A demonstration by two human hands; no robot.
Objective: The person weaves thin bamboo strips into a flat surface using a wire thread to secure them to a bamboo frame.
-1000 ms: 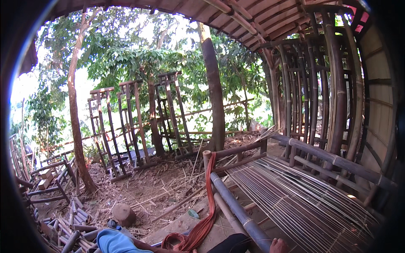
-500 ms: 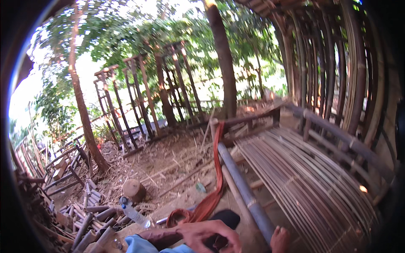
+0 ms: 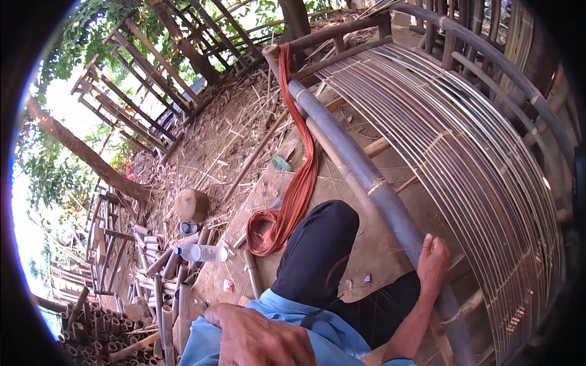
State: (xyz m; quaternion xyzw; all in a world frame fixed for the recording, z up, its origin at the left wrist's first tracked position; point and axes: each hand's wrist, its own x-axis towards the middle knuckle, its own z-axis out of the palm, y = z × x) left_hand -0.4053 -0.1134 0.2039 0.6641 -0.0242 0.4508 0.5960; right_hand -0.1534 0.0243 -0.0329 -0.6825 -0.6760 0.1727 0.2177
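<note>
My right hand (image 3: pixel 432 263) is closed beside the thick dark bamboo pole (image 3: pixel 366 174), with a thin reddish strand (image 3: pixel 390 251) running out of its fingers towards my lap. My left hand (image 3: pixel 259 338) lies back-up in front of my blue shirt (image 3: pixel 287 305), and its fingers are hidden. A long hank of orange-red fibre (image 3: pixel 305 171) hangs from the post at the pole's far end and coils on the ground beside my dark-trousered knee (image 3: pixel 320 235). To the right of the pole stretches a bench surface of thin split-bamboo slats (image 3: pixel 445 152).
Left of me, a clear plastic bottle (image 3: pixel 204 253) and a glass (image 3: pixel 187 229) stand near a cut log (image 3: pixel 192 205). Several bamboo pieces (image 3: pixel 104 326) are heaped at lower left. A bamboo railing (image 3: pixel 506 70) bounds the bench; upright frames (image 3: pixel 152 73) and trees are behind.
The view has tipped downward, showing more of my lap and the bench. My left hand has drawn back towards my body; my right hand remains near the pole, now more fully visible.
</note>
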